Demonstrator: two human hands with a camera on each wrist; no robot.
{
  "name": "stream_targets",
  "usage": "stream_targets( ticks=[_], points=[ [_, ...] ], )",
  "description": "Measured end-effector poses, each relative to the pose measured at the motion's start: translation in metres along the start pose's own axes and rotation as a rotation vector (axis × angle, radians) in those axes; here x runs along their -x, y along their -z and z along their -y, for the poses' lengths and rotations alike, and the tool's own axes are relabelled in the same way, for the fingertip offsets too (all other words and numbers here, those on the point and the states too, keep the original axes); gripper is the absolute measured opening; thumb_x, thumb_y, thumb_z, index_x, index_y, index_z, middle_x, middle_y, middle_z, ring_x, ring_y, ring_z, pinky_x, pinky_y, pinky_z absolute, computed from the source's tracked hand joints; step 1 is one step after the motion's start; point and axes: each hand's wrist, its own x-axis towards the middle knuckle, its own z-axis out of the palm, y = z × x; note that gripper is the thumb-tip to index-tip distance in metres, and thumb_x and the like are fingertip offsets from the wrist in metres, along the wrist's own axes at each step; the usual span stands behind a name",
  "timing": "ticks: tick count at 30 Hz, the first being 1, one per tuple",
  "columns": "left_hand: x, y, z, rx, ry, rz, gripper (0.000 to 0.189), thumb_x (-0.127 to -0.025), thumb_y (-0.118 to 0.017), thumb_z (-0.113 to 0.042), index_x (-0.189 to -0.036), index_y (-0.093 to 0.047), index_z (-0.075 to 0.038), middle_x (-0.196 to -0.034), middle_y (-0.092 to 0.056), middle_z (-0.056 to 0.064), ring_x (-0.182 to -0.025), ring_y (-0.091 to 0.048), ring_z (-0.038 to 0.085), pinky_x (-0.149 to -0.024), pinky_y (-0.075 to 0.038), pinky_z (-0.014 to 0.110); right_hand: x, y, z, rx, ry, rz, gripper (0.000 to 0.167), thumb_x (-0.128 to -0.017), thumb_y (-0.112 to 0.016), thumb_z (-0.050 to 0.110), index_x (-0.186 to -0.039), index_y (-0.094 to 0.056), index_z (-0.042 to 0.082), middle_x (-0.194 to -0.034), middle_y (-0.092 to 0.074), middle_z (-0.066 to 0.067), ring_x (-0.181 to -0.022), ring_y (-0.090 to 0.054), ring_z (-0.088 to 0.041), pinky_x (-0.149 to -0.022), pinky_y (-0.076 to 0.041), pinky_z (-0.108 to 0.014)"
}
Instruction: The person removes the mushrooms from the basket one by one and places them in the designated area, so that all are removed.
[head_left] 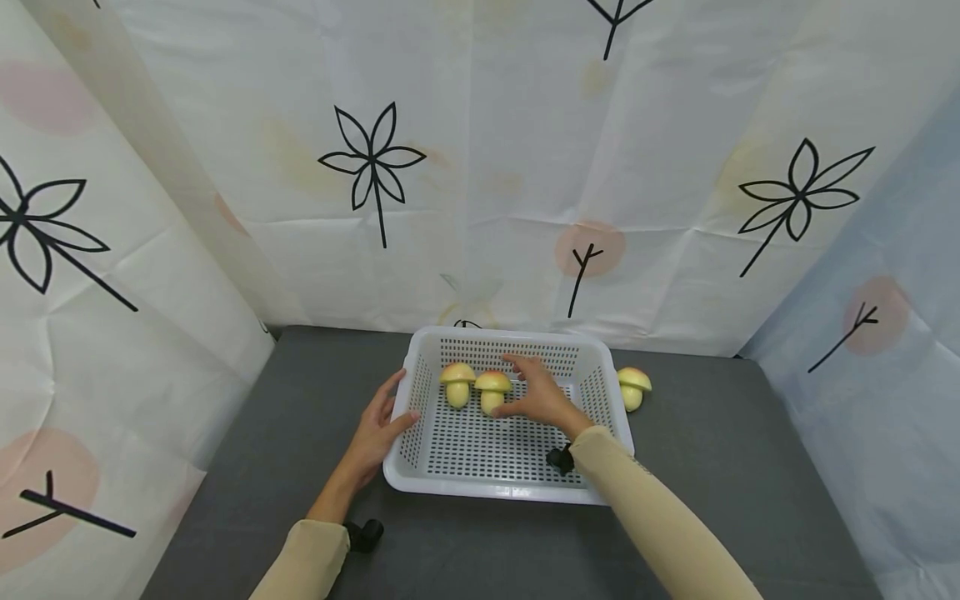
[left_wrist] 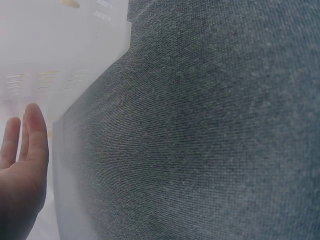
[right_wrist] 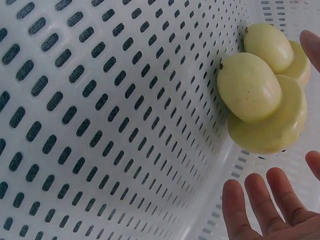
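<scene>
Mushrooms (head_left: 492,383) adjoin open basket floor (head_left: 487,457), right fingers (right_wrist: 261,200) spread and empty, left fingers (left_wrist: 36,132) straight at rim (head_left: 495,490).

This was a small curtained booth, much like a makeshift filming corner, though whether it stood in a home, a lab or a workshop could not be told. A creased, pale back sheet (head_left: 495,167), printed with black line-drawn leaves and soft coloured blotches, hung behind a dark grey tabletop (head_left: 712,458) with a woven, cloth-like surface. A matching left sheet (head_left: 135,392) and a bluish right sheet (head_left: 900,400) closed in the sides. A black wrist-worn camera (head_left: 365,536) fitted a recording set-up.
</scene>
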Motion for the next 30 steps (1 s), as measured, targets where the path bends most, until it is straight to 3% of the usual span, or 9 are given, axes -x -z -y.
stream_targets(
  ticks=[6, 15, 30],
  points=[
    [0.0, 0.0, -0.001, 0.002, -0.002, 0.002, 0.077, -0.098, -0.067, -0.012, -0.161, -0.025, -0.029, -0.143, -0.05, 0.024, -0.122, -0.057, 0.046, -0.089, -0.054, 0.056, -0.003, -0.004, -0.002, -0.004, -0.028, 0.008, 0.1, -0.069, -0.096, 0.024, -0.154, -0.044, 0.018, -0.155, -0.037, -0.019, -0.13, -0.05, -0.035, -0.099, -0.048, -0.053],
    [0.0, -0.001, -0.002, 0.007, -0.003, 0.004, 0.077, -0.099, -0.067, -0.011, -0.161, -0.025, -0.028, -0.142, -0.05, 0.025, -0.122, -0.057, 0.047, -0.088, -0.054, 0.055, -0.008, -0.01, -0.005, 0.021, -0.026, 0.024, 0.1, -0.067, -0.097, 0.026, -0.152, -0.046, 0.018, -0.141, -0.046, -0.018, -0.121, -0.052, -0.034, -0.096, -0.049, -0.052],
    [0.0, 0.0, -0.001, 0.006, -0.001, 0.005, 0.077, -0.099, -0.066, -0.011, -0.161, -0.024, -0.029, -0.143, -0.049, 0.024, -0.123, -0.056, 0.048, -0.09, -0.053, 0.056, -0.013, -0.016, -0.002, 0.038, -0.035, 0.044, 0.102, -0.065, -0.098, 0.023, -0.152, -0.046, 0.018, -0.14, -0.047, -0.019, -0.125, -0.052, -0.035, -0.103, -0.044, -0.057]
  ],
)
